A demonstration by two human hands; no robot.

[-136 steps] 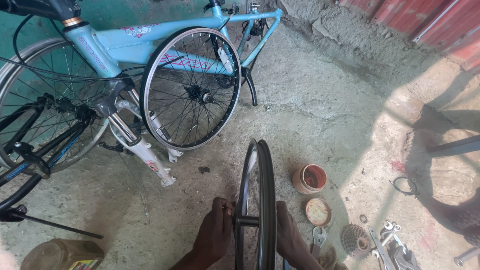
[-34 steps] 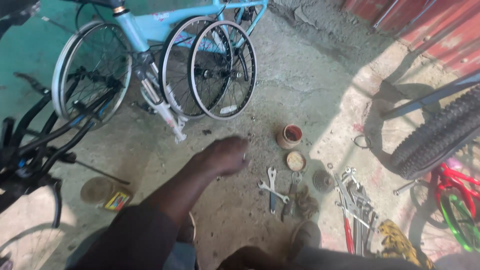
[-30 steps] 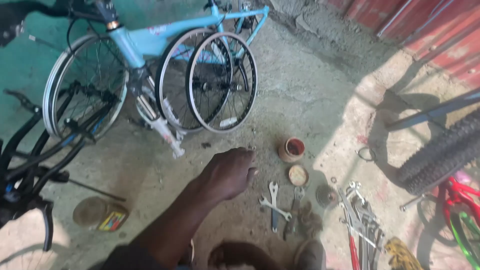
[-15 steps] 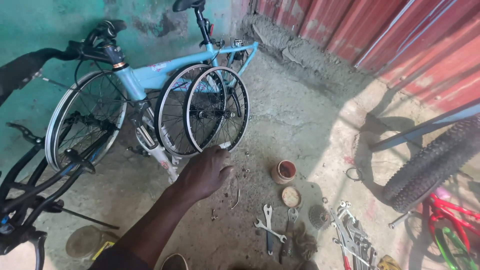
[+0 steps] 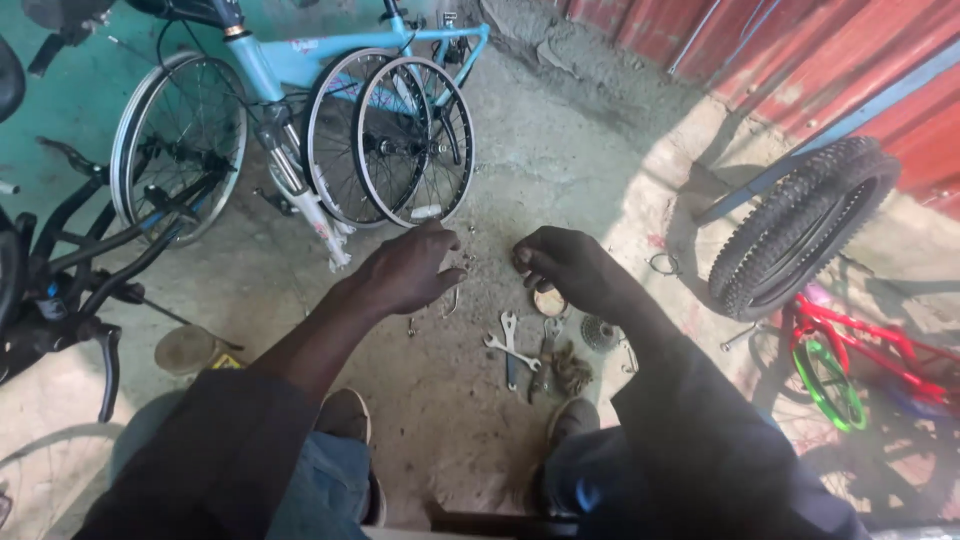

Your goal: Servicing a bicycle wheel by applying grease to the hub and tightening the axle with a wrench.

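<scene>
I hold both hands out over the concrete floor, and both are empty. My left hand (image 5: pixel 408 270) hovers with its fingers loosely spread, below two loose spoked wheels (image 5: pixel 415 140) that lean on a light blue bicycle (image 5: pixel 300 58). My right hand (image 5: pixel 572 270) has its fingers curled in, with nothing visible in it. It is above a small round tin (image 5: pixel 548 302). Spanners (image 5: pixel 508 345), pliers (image 5: pixel 546 352) and a sprocket cluster (image 5: pixel 600 333) lie on the floor just beneath my hands.
A knobby black tyre (image 5: pixel 800 225) stands at the right against a red metal wall (image 5: pixel 800 60). A red and green small bicycle (image 5: pixel 850 360) lies lower right. A black bicycle (image 5: pixel 60 270) crowds the left edge, with a round lid (image 5: pixel 185 350) near it. My shoes (image 5: pixel 345 415) are below.
The wheel I held upright earlier now leans on the blue bicycle beside the other one. My left hand has drawn back from it, and my right hand has come into view.
</scene>
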